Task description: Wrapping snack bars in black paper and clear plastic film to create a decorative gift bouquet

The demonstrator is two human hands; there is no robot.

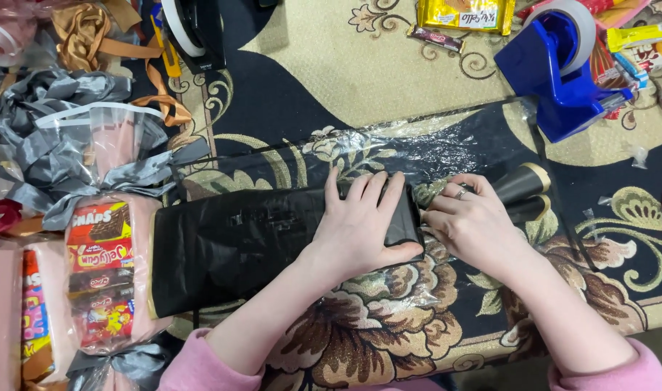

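On the left side of the carpet lie clear plastic gift bags [103, 275] tied with grey ribbon. Inside them are pink paper and small packs of sweets and snacks in red and yellow wrappers.

In the middle lies a long black wrapped bundle with a thin gold edge [229, 250]. It rests flat on a clear plastic sheet [389, 318] spread over the patterned carpet with big flowers [389, 72]. Its long side runs from left to right, and at the right end it gets thin, like a cone, with a gold-rimmed black tip [523, 185] pointing right and a bit up.

The left hand [363, 228] lies flat and open on the bundle, fingers spread, pressing down. The right hand [475, 221], with a ring, is curled and pinches the paper just beside the tip.

A blue tape holder with a white roll [562, 61] stands near the top right, well apart from the hands.
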